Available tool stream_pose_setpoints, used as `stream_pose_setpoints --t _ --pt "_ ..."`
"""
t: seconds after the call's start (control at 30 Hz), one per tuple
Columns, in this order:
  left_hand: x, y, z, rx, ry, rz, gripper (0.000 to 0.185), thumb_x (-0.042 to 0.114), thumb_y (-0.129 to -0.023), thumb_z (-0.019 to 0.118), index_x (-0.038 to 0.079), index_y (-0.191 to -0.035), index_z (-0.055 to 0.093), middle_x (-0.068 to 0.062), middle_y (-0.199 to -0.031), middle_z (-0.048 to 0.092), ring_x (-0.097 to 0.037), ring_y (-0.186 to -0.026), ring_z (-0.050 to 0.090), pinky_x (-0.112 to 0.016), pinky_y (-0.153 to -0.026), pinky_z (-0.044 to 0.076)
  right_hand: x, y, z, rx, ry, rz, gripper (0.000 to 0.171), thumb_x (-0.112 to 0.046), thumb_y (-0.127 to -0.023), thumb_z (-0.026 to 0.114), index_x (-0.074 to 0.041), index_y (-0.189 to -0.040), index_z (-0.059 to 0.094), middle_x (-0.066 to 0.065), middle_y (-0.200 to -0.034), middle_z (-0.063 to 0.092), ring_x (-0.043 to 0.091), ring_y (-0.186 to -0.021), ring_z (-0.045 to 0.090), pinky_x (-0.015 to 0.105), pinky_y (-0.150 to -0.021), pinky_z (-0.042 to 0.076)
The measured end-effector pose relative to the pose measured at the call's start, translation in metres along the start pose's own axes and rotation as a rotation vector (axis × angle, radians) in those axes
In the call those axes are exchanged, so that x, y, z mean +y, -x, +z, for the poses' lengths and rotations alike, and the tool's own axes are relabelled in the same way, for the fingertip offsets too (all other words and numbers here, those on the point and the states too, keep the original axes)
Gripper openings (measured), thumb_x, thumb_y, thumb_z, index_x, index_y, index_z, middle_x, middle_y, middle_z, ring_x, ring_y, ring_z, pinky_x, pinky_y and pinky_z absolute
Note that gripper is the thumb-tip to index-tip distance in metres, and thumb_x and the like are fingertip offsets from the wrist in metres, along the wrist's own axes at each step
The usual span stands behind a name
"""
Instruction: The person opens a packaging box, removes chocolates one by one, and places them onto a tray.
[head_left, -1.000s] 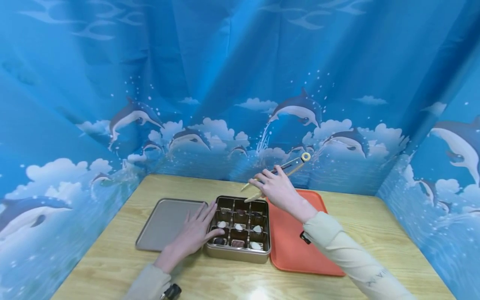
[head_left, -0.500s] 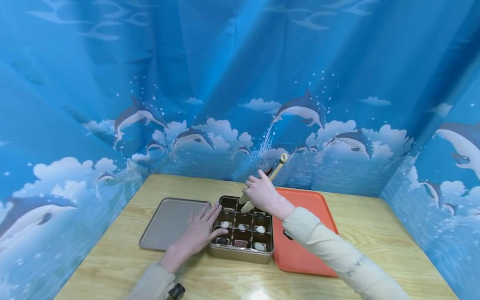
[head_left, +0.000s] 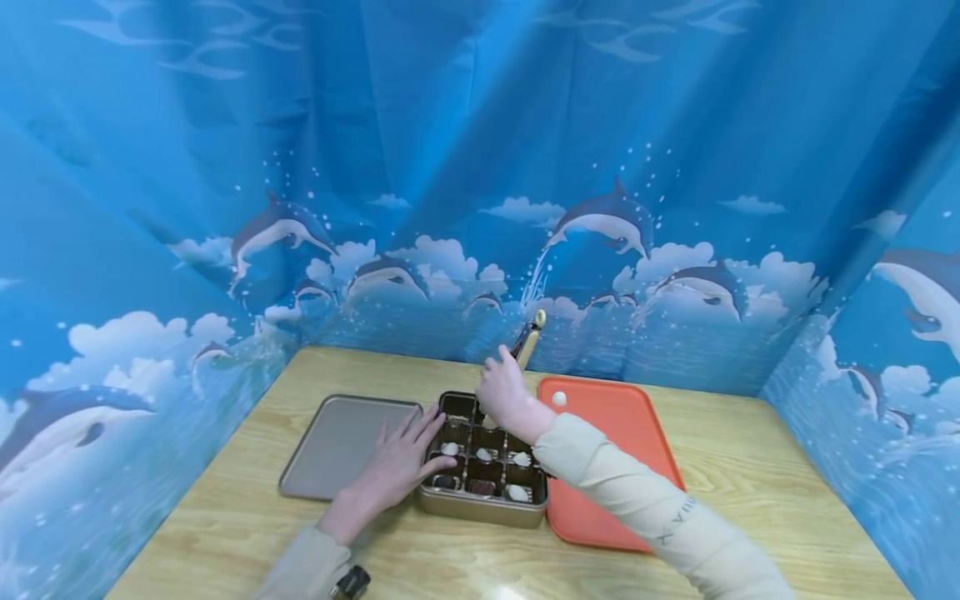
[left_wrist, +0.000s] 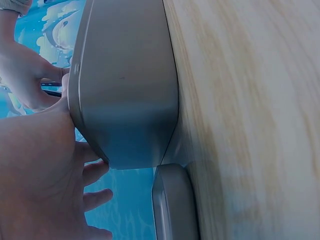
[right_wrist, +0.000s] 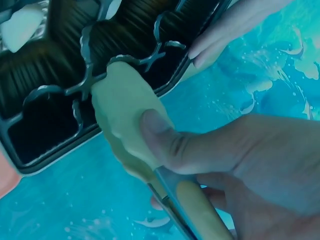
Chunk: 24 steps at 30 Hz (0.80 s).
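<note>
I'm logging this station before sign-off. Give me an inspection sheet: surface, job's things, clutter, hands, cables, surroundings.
Surface: wooden table, light grain.
Job's things: gold tin with divided cells, several holding sweets; tongs with tips down in a back cell; orange tray beside the tin, one small white piece on it.
Clutter: flat grey lid left of the tin.
Hands: left hand rests flat against the tin's side; right hand grips the tongs.
Cables: nothing seen.
Surroundings: blue dolphin curtain on three sides.
</note>
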<state>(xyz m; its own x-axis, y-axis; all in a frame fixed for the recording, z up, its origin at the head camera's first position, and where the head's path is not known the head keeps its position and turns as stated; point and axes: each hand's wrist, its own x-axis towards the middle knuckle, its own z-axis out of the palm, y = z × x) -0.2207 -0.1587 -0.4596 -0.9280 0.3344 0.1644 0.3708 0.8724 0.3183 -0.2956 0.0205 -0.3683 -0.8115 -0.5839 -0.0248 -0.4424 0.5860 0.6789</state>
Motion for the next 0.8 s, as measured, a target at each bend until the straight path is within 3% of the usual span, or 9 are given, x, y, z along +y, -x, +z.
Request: stream_pose_setpoints --t 0.1,0.2,0.5,0.8 --pt "0.000 -0.001 0.000 0.002 -0.002 0.002 0.075 0.053 -0.099 0.056 0.006 -0.155 0.039 -0.012 -0.165 0.028 -0.041 -0.151 0.023 -0.075 -0.115 0.016 -0.005 -0.002 -0.003 -0.062 0.011 0.003 0.024 -0.030 -0.102 0.055 -0.032 -0.105 0.079 -0.011 -0.109 0.072 0.012 -0.102 0.057 0.041 -0.105 0.035" --pt "0.000 -0.001 0.000 -0.003 0.002 0.000 0.075 0.054 -0.099 0.055 0.006 -0.155 0.039 -0.011 -0.166 0.027 -0.041 -0.152 0.022 -0.075 -0.115 0.016 -0.009 -0.002 0.000 -0.060 0.004 0.013 0.025 -0.028 -0.102 0.055 -0.031 -0.107 0.079 -0.011 -0.110 0.072 0.012 -0.100 0.058 0.040 -0.102 0.036" --pt "-0.001 -0.002 0.000 -0.005 0.006 -0.002 0.076 0.056 -0.099 0.054 0.006 -0.155 0.040 -0.012 -0.165 0.028 -0.042 -0.151 0.023 -0.074 -0.116 0.017 -0.007 0.001 0.017 0.064 -0.068 -0.011 0.017 -0.024 -0.097 0.064 -0.025 -0.093 0.081 -0.008 -0.097 0.074 0.014 -0.093 0.058 0.044 -0.099 0.039" --pt "-0.001 -0.001 0.000 -0.002 0.002 0.002 0.076 0.056 -0.099 0.054 0.005 -0.154 0.040 -0.013 -0.165 0.028 -0.042 -0.151 0.023 -0.075 -0.115 0.016 0.009 0.020 0.027 0.252 -0.050 -0.034 0.007 -0.024 -0.090 0.077 -0.028 -0.085 0.078 -0.010 -0.089 0.070 0.014 -0.087 0.056 0.043 -0.088 0.041"
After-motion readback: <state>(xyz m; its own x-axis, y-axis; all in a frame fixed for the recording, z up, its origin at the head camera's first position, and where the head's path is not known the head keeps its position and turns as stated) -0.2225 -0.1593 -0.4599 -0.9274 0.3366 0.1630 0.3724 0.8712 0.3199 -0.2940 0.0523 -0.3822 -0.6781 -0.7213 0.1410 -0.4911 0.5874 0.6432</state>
